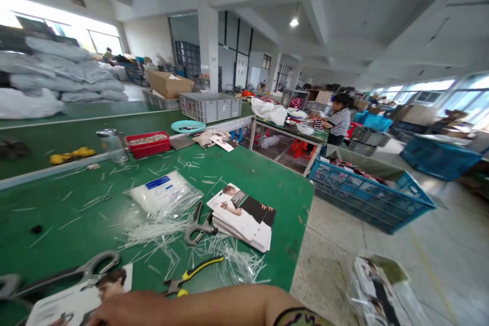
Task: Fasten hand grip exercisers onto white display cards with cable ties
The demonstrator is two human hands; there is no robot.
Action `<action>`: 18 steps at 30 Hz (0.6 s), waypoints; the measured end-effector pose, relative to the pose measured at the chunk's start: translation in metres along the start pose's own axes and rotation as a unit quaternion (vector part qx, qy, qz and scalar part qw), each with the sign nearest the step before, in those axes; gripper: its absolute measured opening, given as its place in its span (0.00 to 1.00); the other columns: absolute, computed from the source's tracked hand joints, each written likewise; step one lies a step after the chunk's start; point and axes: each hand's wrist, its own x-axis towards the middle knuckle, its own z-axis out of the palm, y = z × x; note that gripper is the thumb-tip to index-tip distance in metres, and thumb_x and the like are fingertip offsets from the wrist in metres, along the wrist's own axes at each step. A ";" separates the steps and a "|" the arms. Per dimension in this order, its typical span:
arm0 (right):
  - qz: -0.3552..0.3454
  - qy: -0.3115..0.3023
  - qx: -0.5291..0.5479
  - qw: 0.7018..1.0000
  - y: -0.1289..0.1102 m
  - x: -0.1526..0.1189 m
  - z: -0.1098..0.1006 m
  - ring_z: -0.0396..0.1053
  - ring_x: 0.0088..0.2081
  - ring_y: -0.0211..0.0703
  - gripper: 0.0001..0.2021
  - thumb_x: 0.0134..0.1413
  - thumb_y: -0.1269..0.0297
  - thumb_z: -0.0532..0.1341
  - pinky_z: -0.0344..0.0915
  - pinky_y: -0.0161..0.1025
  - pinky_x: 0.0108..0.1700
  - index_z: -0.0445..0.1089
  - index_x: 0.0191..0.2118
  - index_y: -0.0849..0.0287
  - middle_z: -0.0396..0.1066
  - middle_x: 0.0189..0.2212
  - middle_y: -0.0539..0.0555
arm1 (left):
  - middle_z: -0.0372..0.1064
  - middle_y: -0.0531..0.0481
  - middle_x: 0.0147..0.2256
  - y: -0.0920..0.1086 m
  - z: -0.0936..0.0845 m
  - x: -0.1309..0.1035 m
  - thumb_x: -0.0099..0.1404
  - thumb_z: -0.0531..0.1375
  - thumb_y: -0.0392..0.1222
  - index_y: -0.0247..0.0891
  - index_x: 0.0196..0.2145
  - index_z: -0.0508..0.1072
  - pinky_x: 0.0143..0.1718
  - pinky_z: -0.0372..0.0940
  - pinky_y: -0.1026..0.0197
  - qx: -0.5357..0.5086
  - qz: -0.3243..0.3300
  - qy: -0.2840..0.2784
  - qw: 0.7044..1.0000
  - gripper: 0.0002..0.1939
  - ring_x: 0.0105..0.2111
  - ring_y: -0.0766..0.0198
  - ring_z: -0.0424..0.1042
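My right hand (124,309) is at the bottom edge, its forearm coming in from the lower right. It lies over a printed card (82,299); its fingers are hidden, so its grip cannot be made out. My left hand is out of view. Behind the card lies a grey-handled tool (57,279). Yellow-and-black pliers (194,271) rest beyond my forearm. Farther back are a grey-handled hand grip (199,226), a stack of printed cards (244,216), loose clear plastic ties (153,234) and a clear bag (164,194) of white pieces.
Along the table's back are a red tray (148,144) of metal parts, a glass jar (113,146), a turquoise dish (188,127) and a grey crate (210,107). A blue crate (367,196) and an open bag of cards (382,285) stand right. A person (338,119) works at another table.
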 end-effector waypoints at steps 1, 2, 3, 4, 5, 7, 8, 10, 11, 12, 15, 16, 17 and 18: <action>0.033 0.060 0.033 0.997 -0.011 -0.010 -0.007 0.73 0.36 0.28 0.15 0.54 0.49 0.49 0.68 0.25 0.33 0.69 0.24 0.37 0.70 0.22 0.16 | 0.71 0.43 0.47 -0.015 -0.021 -0.007 0.69 0.59 0.47 0.34 0.50 0.71 0.43 0.72 0.51 0.002 -0.015 0.017 1.000 0.17 0.43 0.58 0.73; 0.066 0.138 0.024 0.988 -0.020 -0.022 -0.015 0.73 0.38 0.30 0.12 0.56 0.50 0.52 0.69 0.27 0.36 0.70 0.27 0.40 0.74 0.28 0.21 | 0.73 0.44 0.43 -0.031 -0.045 -0.017 0.68 0.58 0.47 0.31 0.46 0.74 0.40 0.73 0.55 0.004 -0.033 0.038 0.999 0.16 0.39 0.59 0.75; 0.081 0.182 0.007 0.980 -0.026 -0.035 -0.023 0.73 0.40 0.33 0.09 0.57 0.50 0.56 0.70 0.29 0.39 0.72 0.32 0.43 0.77 0.35 0.29 | 0.75 0.44 0.39 -0.047 -0.069 -0.030 0.67 0.58 0.47 0.30 0.43 0.75 0.35 0.73 0.58 -0.002 -0.053 0.062 0.997 0.16 0.34 0.60 0.75; 0.078 0.192 0.016 0.978 -0.026 -0.047 -0.031 0.73 0.41 0.38 0.07 0.58 0.54 0.58 0.70 0.33 0.42 0.72 0.35 0.46 0.77 0.38 0.38 | 0.76 0.44 0.36 -0.061 -0.092 -0.043 0.64 0.60 0.47 0.30 0.41 0.77 0.31 0.73 0.59 -0.021 -0.076 0.081 0.994 0.16 0.31 0.59 0.76; 0.066 0.192 0.031 0.979 -0.020 -0.057 -0.038 0.72 0.43 0.41 0.06 0.60 0.58 0.58 0.69 0.36 0.45 0.72 0.38 0.49 0.77 0.40 0.45 | 0.78 0.45 0.35 -0.073 -0.113 -0.055 0.60 0.62 0.47 0.31 0.41 0.77 0.29 0.72 0.60 -0.051 -0.099 0.094 0.989 0.17 0.30 0.58 0.77; 0.048 0.185 0.048 0.980 0.005 -0.070 -0.051 0.71 0.45 0.45 0.07 0.62 0.64 0.56 0.67 0.41 0.49 0.72 0.42 0.52 0.76 0.42 0.53 | 0.79 0.45 0.37 -0.088 -0.142 -0.072 0.53 0.68 0.45 0.34 0.47 0.76 0.28 0.72 0.60 -0.127 -0.141 0.106 0.976 0.23 0.31 0.55 0.78; 0.049 0.185 0.047 0.980 0.019 -0.073 -0.056 0.70 0.44 0.46 0.08 0.63 0.66 0.56 0.66 0.43 0.49 0.72 0.42 0.53 0.75 0.41 0.54 | 0.79 0.45 0.37 -0.091 -0.151 -0.077 0.50 0.71 0.44 0.36 0.49 0.75 0.29 0.71 0.60 -0.166 -0.154 0.105 0.968 0.28 0.31 0.54 0.78; 0.069 0.202 0.029 0.976 0.046 -0.072 -0.066 0.69 0.44 0.48 0.09 0.63 0.68 0.54 0.64 0.47 0.50 0.72 0.41 0.57 0.73 0.39 0.57 | 0.79 0.45 0.39 -0.094 -0.162 -0.078 0.47 0.73 0.44 0.38 0.53 0.73 0.29 0.70 0.61 -0.233 -0.160 0.102 0.954 0.35 0.31 0.56 0.77; 0.080 0.209 0.017 0.974 0.056 -0.069 -0.070 0.69 0.44 0.48 0.09 0.63 0.69 0.54 0.64 0.48 0.50 0.71 0.41 0.58 0.72 0.39 0.58 | 0.79 0.45 0.40 -0.093 -0.163 -0.077 0.47 0.73 0.44 0.38 0.54 0.72 0.31 0.70 0.61 -0.266 -0.152 0.104 0.946 0.36 0.31 0.56 0.77; 0.088 0.210 0.004 0.974 0.063 -0.063 -0.074 0.69 0.43 0.48 0.08 0.63 0.69 0.54 0.63 0.47 0.50 0.72 0.41 0.59 0.72 0.39 0.58 | 0.78 0.44 0.42 -0.092 -0.163 -0.075 0.47 0.73 0.44 0.38 0.55 0.71 0.33 0.70 0.60 -0.300 -0.140 0.107 0.938 0.36 0.33 0.57 0.77; 0.100 0.182 -0.028 0.978 0.073 -0.036 -0.080 0.69 0.42 0.46 0.07 0.61 0.71 0.57 0.63 0.44 0.49 0.73 0.38 0.60 0.72 0.37 0.57 | 0.77 0.44 0.43 -0.096 -0.153 -0.073 0.46 0.73 0.42 0.35 0.51 0.72 0.39 0.69 0.59 -0.354 -0.114 0.134 0.918 0.34 0.35 0.59 0.77; 0.100 0.168 -0.037 0.980 0.073 -0.025 -0.079 0.69 0.42 0.45 0.07 0.60 0.72 0.58 0.63 0.42 0.48 0.73 0.36 0.60 0.73 0.36 0.56 | 0.78 0.45 0.41 -0.100 -0.148 -0.074 0.45 0.73 0.42 0.34 0.49 0.73 0.39 0.69 0.59 -0.354 -0.114 0.147 0.917 0.32 0.35 0.59 0.76; 0.099 0.154 -0.044 0.982 0.071 -0.014 -0.077 0.69 0.42 0.45 0.06 0.60 0.72 0.58 0.62 0.41 0.48 0.73 0.36 0.60 0.73 0.36 0.56 | 0.78 0.45 0.40 -0.106 -0.143 -0.076 0.45 0.73 0.43 0.34 0.47 0.74 0.39 0.68 0.60 -0.352 -0.115 0.157 0.916 0.30 0.34 0.59 0.76; 0.098 0.142 -0.050 0.984 0.069 -0.004 -0.074 0.69 0.42 0.44 0.06 0.59 0.72 0.59 0.62 0.39 0.47 0.73 0.35 0.60 0.73 0.36 0.56 | 0.78 0.46 0.38 -0.112 -0.139 -0.078 0.46 0.72 0.43 0.34 0.45 0.74 0.38 0.68 0.60 -0.352 -0.116 0.162 0.915 0.28 0.33 0.59 0.76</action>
